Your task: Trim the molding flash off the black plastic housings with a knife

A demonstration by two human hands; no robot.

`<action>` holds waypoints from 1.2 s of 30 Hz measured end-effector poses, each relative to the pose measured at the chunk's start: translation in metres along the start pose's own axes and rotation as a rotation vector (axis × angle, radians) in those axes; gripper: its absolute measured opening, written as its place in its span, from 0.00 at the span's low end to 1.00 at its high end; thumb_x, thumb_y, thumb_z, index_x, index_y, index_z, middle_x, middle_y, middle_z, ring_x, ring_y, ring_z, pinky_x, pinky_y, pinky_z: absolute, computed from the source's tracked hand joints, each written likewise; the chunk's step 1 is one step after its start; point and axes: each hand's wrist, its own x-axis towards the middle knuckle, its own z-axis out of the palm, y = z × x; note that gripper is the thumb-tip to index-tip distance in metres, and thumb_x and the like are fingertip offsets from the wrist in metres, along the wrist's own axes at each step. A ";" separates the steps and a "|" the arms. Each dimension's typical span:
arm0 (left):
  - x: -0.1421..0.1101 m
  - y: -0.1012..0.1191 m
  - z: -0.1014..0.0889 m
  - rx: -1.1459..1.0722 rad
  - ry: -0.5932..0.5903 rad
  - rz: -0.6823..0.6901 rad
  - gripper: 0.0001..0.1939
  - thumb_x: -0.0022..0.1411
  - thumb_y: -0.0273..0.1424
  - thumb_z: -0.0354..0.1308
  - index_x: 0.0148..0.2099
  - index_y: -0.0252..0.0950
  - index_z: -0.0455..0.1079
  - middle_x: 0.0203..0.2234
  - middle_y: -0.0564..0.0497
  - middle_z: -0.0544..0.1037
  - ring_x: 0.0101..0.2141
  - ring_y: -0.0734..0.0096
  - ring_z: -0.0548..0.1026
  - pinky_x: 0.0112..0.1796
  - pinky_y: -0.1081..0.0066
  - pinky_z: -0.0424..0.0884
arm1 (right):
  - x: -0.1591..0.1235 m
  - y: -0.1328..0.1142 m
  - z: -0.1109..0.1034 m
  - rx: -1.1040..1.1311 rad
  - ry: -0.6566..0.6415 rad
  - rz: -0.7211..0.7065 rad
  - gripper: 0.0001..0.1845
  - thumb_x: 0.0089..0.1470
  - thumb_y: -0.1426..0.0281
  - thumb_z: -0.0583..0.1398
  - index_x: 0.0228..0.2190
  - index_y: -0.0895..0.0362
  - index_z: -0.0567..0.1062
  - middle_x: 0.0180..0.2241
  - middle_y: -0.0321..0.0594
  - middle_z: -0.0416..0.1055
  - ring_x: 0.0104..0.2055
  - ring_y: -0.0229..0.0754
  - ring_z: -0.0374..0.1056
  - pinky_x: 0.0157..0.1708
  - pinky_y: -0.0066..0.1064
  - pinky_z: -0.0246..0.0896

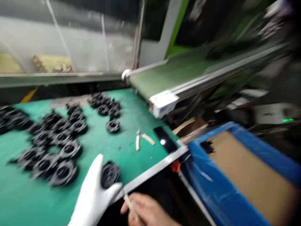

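Observation:
My left hand (94,191), in a white glove, is at the lower middle with its thumb and fingers around a black round plastic part (110,174). The part is tilted toward me, and the fingers behind it are hidden. Close by on the right, my bare right hand (147,209) is closed round a slim, pale-handled knife (130,205). Its thin tip points up toward the gloved thumb; blur hides the exact shape of the blade.
Many similar black parts (62,138) lie in groups on the green tabletop (131,110). Pale-handled cutters (144,138) and a dark phone (165,139) lie near the metal edge. A conveyor (174,78) slopes down behind; a blue-lined box (211,169) stands right.

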 end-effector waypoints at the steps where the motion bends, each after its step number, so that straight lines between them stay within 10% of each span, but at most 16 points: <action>1: -0.019 -0.013 0.000 0.005 -0.007 -0.073 0.51 0.62 0.42 0.64 0.75 0.45 0.33 0.70 0.42 0.53 0.67 0.52 0.57 0.66 0.49 0.61 | 0.005 0.016 0.014 0.108 -0.015 0.080 0.22 0.64 0.49 0.58 0.43 0.55 0.72 0.22 0.28 0.61 0.16 0.27 0.52 0.14 0.18 0.50; 6: -0.038 -0.033 0.000 -0.104 -0.037 -0.095 0.50 0.60 0.41 0.67 0.74 0.45 0.39 0.70 0.46 0.54 0.69 0.53 0.54 0.68 0.54 0.55 | 0.013 0.029 0.044 0.394 0.012 0.282 0.16 0.67 0.54 0.56 0.42 0.55 0.71 0.22 0.27 0.57 0.15 0.27 0.44 0.11 0.17 0.44; 15: -0.032 -0.031 -0.001 -0.076 0.027 -0.009 0.48 0.58 0.37 0.69 0.72 0.42 0.47 0.68 0.46 0.61 0.66 0.56 0.61 0.66 0.58 0.59 | 0.013 0.017 0.032 0.258 0.096 0.286 0.17 0.68 0.54 0.55 0.43 0.55 0.72 0.24 0.27 0.56 0.17 0.26 0.40 0.12 0.17 0.37; 23: -0.032 -0.027 -0.007 -0.078 0.008 -0.018 0.48 0.57 0.36 0.68 0.73 0.40 0.47 0.68 0.47 0.60 0.66 0.59 0.60 0.67 0.60 0.58 | 0.001 -0.040 0.001 0.155 0.314 -0.262 0.14 0.69 0.58 0.54 0.45 0.54 0.72 0.22 0.28 0.55 0.18 0.28 0.43 0.14 0.18 0.42; 31: -0.030 -0.042 -0.053 -0.099 -0.238 0.025 0.53 0.56 0.32 0.69 0.74 0.51 0.40 0.72 0.56 0.49 0.70 0.61 0.53 0.69 0.61 0.52 | 0.002 -0.026 -0.012 0.070 0.350 -0.124 0.14 0.66 0.56 0.58 0.43 0.54 0.72 0.23 0.30 0.60 0.17 0.29 0.50 0.13 0.19 0.49; 36: -0.055 -0.030 -0.031 -0.164 0.023 -0.127 0.59 0.55 0.49 0.71 0.75 0.45 0.36 0.73 0.47 0.46 0.71 0.53 0.48 0.69 0.53 0.50 | 0.004 -0.016 -0.018 0.073 0.385 -0.105 0.15 0.65 0.56 0.59 0.44 0.54 0.71 0.24 0.30 0.62 0.18 0.29 0.52 0.13 0.20 0.51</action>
